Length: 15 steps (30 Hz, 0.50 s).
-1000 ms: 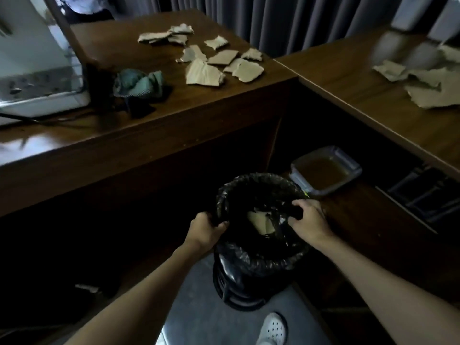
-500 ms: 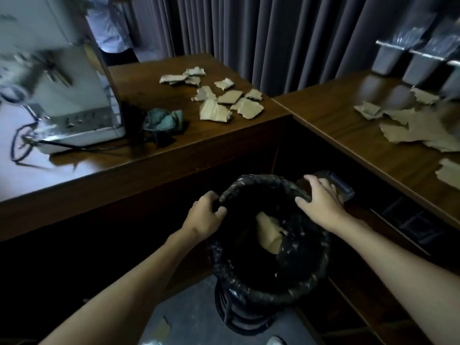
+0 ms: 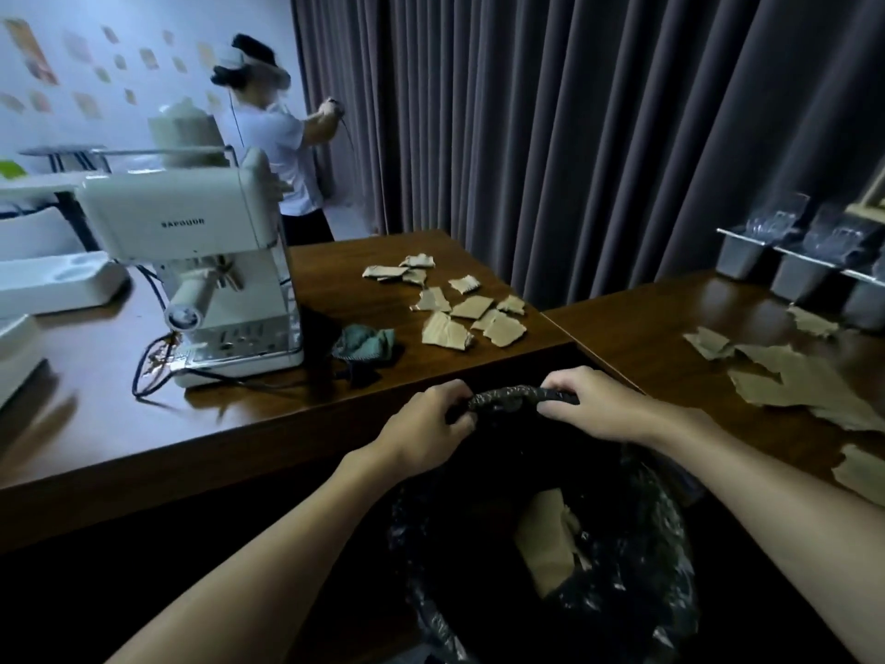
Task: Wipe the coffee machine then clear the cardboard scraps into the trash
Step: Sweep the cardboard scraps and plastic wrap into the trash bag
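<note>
Only the person's arms show from where I stand. The left forearm (image 3: 268, 543) and the right forearm (image 3: 766, 491) are bare along their whole visible length, the skin smooth. The left grip (image 3: 424, 436) and the right grip (image 3: 598, 407) are bare too, with rounded knuckles.

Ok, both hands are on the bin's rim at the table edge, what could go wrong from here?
1. The left hand and right hand both grip the bin bag by its rolled rim; the thin liner might slip or tear.
2. Neither hand is free to sweep the cardboard scraps, so some may fall past the bag.
3. The larger scraps on the right-hand table could be overlooked.
</note>
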Each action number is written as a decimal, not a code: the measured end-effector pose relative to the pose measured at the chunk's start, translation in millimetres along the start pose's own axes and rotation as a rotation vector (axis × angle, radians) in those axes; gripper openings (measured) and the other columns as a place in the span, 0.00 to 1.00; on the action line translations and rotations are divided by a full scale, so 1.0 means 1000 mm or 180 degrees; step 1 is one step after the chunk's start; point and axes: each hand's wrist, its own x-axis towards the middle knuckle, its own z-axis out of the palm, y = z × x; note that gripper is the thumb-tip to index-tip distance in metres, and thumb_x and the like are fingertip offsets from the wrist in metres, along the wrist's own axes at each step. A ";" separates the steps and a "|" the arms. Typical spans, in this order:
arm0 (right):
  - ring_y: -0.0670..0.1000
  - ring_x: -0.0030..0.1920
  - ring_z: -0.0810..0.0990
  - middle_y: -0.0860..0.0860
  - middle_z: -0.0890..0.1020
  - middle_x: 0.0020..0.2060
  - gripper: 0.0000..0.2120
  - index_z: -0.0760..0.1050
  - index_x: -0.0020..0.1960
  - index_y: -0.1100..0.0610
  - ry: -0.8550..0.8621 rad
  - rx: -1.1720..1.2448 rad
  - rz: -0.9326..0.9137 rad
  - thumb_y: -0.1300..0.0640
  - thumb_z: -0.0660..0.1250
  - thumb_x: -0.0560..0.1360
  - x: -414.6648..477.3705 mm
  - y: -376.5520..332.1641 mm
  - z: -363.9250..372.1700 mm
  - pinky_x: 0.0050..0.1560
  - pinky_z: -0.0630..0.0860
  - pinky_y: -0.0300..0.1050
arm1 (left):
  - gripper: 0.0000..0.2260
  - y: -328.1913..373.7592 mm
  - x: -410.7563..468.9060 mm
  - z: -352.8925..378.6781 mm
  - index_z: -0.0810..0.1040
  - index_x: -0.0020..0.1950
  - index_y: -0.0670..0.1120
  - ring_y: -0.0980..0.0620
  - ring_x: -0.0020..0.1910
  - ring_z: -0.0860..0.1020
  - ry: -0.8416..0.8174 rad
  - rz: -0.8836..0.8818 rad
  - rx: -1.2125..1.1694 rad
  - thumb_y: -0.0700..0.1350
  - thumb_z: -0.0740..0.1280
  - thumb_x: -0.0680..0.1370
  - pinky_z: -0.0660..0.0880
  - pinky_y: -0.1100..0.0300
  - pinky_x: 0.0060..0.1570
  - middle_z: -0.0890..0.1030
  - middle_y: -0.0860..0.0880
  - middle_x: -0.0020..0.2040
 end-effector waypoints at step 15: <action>0.40 0.39 0.78 0.47 0.80 0.40 0.11 0.79 0.49 0.55 -0.0707 0.0040 -0.0243 0.49 0.73 0.74 0.098 0.048 -0.063 0.41 0.72 0.33 | 0.22 -0.014 0.061 0.002 0.77 0.68 0.51 0.56 0.61 0.79 0.0691 -0.0185 0.0216 0.37 0.70 0.75 0.76 0.55 0.61 0.81 0.54 0.62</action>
